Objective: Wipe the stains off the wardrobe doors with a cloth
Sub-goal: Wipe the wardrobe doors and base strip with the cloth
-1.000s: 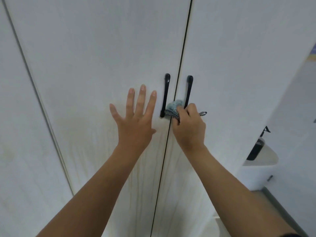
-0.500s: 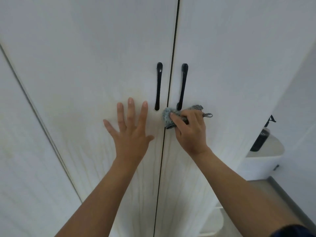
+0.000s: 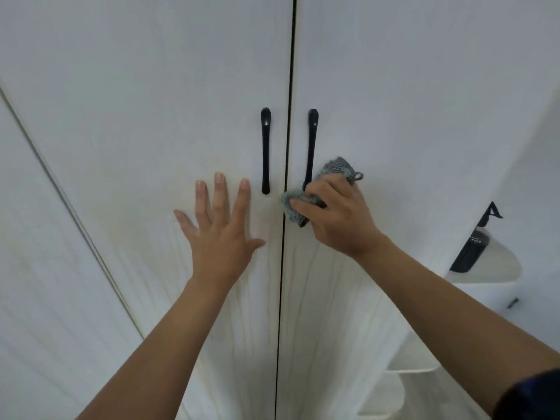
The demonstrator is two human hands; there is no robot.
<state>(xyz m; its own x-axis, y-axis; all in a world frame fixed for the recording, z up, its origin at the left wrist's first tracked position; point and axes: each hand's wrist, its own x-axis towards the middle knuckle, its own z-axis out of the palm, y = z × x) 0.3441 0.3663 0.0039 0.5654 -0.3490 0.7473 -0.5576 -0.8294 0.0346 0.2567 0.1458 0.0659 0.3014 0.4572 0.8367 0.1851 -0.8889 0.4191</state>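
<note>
Two white wardrobe doors fill the view, the left door (image 3: 151,101) and the right door (image 3: 409,101), split by a dark vertical gap. Each carries a black handle: left handle (image 3: 265,151), right handle (image 3: 311,147). My left hand (image 3: 221,231) lies flat on the left door with fingers spread, just left of its handle. My right hand (image 3: 336,213) presses a grey-blue cloth (image 3: 336,168) against the right door at the bottom end of the right handle. Faint yellowish streaks (image 3: 169,268) run down the lower part of both doors.
A further white panel (image 3: 45,283) stands at the left. At the right edge rounded white corner shelves (image 3: 491,277) hold a dark object (image 3: 468,253). More shelf tiers (image 3: 412,362) show lower down.
The right hand with the cloth slid down from between the handles to their lower ends, then a little right onto the right door. The left hand stayed flat on the left door.
</note>
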